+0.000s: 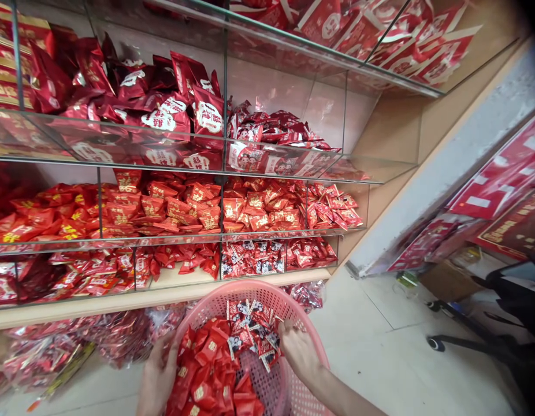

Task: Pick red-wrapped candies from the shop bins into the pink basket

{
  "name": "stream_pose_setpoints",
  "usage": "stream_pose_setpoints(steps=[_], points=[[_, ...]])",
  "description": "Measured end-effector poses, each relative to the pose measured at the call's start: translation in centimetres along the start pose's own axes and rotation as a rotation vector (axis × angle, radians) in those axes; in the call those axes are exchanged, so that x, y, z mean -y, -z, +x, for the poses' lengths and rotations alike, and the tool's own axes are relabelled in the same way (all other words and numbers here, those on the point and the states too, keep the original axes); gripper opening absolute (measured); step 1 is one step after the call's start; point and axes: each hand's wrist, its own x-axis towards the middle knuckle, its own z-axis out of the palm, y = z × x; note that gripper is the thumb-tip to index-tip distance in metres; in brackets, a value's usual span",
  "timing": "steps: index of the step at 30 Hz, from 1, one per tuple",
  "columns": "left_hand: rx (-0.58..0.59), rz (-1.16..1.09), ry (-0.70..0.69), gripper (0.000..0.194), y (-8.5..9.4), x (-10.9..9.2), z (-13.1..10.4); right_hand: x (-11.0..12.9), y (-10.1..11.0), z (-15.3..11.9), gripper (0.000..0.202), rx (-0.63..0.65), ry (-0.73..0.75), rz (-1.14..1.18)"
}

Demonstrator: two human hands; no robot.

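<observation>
A pink perforated plastic basket [308,315] stands below the front edge of the shelves. Plain red packets [211,352] with gold print fill its left side. Small red, white and black printed packets [252,326] lie in a heap at its far middle. At the basket's left side, my left hand [158,370] is curled around the rim, next to the plain red packets. My right hand [298,349] reaches in over the right side with its fingers closed at the edge of the printed packets. A printed packet's edge shows at the fingertips; the rest is hidden.
Glass-divided shelves [289,234] hold heaps of red packets in several compartments. Under the lowest board lie clear bags [120,338] of red packets. To the right are a wheeled chair base [458,341], a cardboard box [449,280] and tiled floor [380,358].
</observation>
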Motion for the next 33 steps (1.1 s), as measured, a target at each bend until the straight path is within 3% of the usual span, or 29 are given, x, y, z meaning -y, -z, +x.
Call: stream_pose_setpoints(steps=[7,10,13,16,21,24,28,33], points=[[-0.012,-0.005,0.001,0.06,0.1,-0.6,-0.1,1.9,-1.7,0.6,0.041,-0.063,-0.092,0.036],[-0.027,-0.01,-0.022,0.058,0.1,-0.6,-0.1,2.7,-1.6,1.0,0.045,-0.022,-0.088,-0.022],[-0.022,0.003,-0.04,0.056,0.0,-0.1,0.0,3.6,-0.2,1.2,0.04,0.045,-0.038,-0.053],[-0.022,0.024,-0.041,0.056,0.0,0.5,0.2,4.3,2.5,2.3,0.019,0.045,-0.016,0.014],[-0.03,0.019,-0.046,0.055,-0.2,1.1,0.4,5.1,8.3,8.1,0.019,-0.155,-0.05,0.333],[-0.021,0.002,-0.072,0.053,-0.3,1.5,0.4,6.0,10.2,13.2,0.017,-0.308,-0.02,0.597],[-0.012,0.054,-0.103,0.05,-0.2,2.5,0.7,7.8,10.2,19.0,0.017,-0.41,-0.13,0.825],[-0.001,0.029,-0.116,0.05,-0.2,2.7,0.8,9.5,8.5,22.2,0.02,-0.389,-0.327,1.287]])
